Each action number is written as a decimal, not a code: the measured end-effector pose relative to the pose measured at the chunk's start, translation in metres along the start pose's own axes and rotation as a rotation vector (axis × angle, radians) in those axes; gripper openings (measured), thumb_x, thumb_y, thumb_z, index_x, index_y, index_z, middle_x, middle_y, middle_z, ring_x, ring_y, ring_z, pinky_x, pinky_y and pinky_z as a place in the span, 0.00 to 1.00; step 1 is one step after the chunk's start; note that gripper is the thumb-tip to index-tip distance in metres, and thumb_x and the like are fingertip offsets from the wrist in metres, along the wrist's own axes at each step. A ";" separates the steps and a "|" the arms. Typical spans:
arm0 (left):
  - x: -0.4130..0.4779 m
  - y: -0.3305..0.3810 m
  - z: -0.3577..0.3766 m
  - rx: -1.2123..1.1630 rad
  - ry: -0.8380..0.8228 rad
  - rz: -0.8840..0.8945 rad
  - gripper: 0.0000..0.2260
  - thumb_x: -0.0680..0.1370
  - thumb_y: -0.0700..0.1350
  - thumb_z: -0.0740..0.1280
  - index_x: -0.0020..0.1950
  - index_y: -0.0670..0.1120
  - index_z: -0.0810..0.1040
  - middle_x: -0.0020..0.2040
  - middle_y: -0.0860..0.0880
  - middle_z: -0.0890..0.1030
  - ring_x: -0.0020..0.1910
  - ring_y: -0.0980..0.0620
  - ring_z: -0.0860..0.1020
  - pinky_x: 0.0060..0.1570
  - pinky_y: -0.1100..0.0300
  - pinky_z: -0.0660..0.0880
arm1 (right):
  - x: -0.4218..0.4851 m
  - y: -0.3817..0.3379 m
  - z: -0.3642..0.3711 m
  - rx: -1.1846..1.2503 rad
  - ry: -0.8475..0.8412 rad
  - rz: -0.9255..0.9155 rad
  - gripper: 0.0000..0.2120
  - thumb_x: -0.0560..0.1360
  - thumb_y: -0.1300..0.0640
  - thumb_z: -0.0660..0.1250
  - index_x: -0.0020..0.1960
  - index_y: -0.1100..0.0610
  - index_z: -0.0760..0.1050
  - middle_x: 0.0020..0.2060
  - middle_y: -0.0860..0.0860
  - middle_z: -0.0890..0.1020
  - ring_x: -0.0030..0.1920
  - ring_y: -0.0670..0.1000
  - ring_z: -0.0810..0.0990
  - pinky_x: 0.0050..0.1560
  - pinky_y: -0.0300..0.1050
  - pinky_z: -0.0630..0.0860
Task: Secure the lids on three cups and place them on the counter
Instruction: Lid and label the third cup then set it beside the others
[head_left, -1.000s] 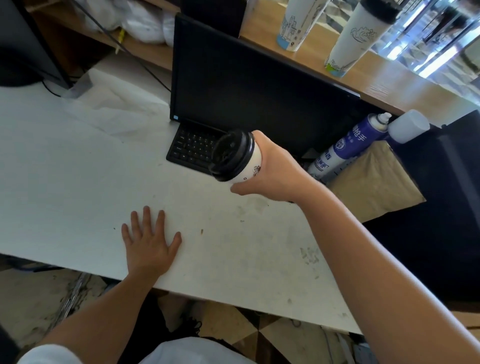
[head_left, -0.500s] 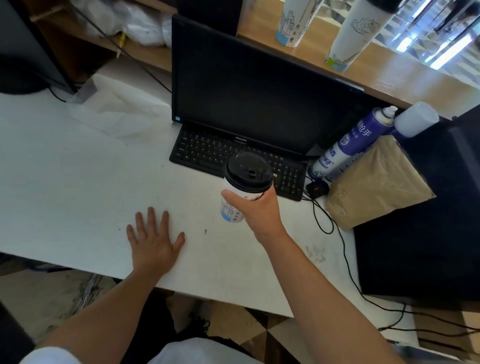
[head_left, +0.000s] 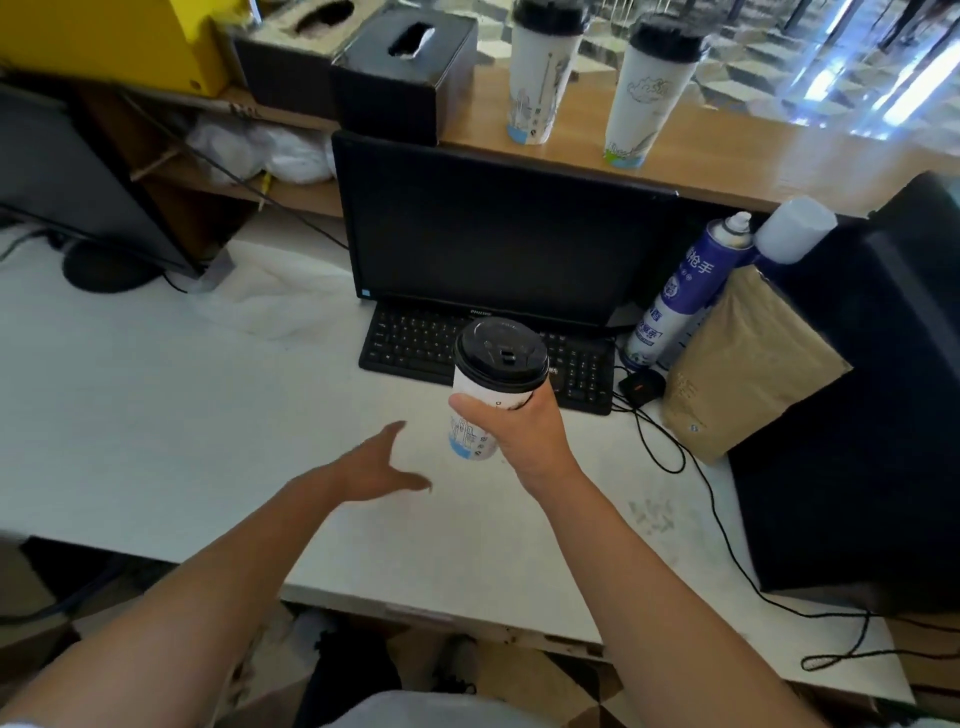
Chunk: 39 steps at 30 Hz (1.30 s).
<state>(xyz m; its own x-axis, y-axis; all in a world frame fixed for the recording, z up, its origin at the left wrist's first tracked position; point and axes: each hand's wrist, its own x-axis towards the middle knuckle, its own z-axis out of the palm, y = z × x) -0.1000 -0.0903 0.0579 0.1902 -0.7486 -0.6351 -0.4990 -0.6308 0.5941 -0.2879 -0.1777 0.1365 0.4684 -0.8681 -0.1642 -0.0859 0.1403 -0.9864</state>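
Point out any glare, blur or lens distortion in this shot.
Head view: window glare blows out the top right; wide-angle bending curves the counter; the left hand is slightly motion-smeared; the cup in the right hand is sharp.

This is the staff side of a drink shop's service counter. A raised wooden counter (head_left: 727, 150) runs across from twelve to two o'clock, and on it stand two tall paper cups (head_left: 540, 78) with black lids and printed drawings. Below it a white work desk (head_left: 156, 415) carries a Philips monitor (head_left: 493, 244) and a black keyboard (head_left: 415, 343), set up like a till. A black tissue box (head_left: 405, 78) sits at eleven o'clock. Beyond the counter, at one o'clock, lies a glossy patterned floor (head_left: 779, 62).
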 end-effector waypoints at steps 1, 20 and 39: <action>-0.010 0.018 -0.001 -0.079 0.063 0.094 0.45 0.72 0.52 0.77 0.81 0.53 0.52 0.80 0.47 0.60 0.75 0.43 0.65 0.67 0.52 0.69 | -0.001 -0.001 -0.001 0.012 0.000 0.004 0.38 0.65 0.58 0.82 0.71 0.48 0.70 0.60 0.46 0.82 0.59 0.44 0.81 0.58 0.44 0.81; -0.059 0.111 0.001 -0.274 0.275 0.658 0.32 0.65 0.40 0.81 0.67 0.54 0.75 0.57 0.58 0.82 0.57 0.58 0.80 0.48 0.65 0.80 | -0.015 -0.013 -0.001 -0.020 0.074 -0.081 0.44 0.60 0.58 0.85 0.71 0.50 0.69 0.61 0.47 0.81 0.62 0.46 0.80 0.51 0.36 0.81; -0.034 0.079 -0.045 -0.298 -0.025 0.699 0.31 0.66 0.41 0.81 0.65 0.57 0.75 0.57 0.60 0.82 0.55 0.61 0.80 0.46 0.67 0.79 | -0.029 -0.028 0.031 -0.155 0.235 0.079 0.39 0.65 0.59 0.83 0.70 0.44 0.70 0.59 0.41 0.81 0.61 0.41 0.78 0.50 0.35 0.80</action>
<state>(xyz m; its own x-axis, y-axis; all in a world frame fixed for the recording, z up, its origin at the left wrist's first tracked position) -0.1078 -0.1233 0.1486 -0.1071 -0.9917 -0.0710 -0.2461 -0.0428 0.9683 -0.2721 -0.1416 0.1690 0.2396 -0.9465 -0.2163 -0.2562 0.1532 -0.9544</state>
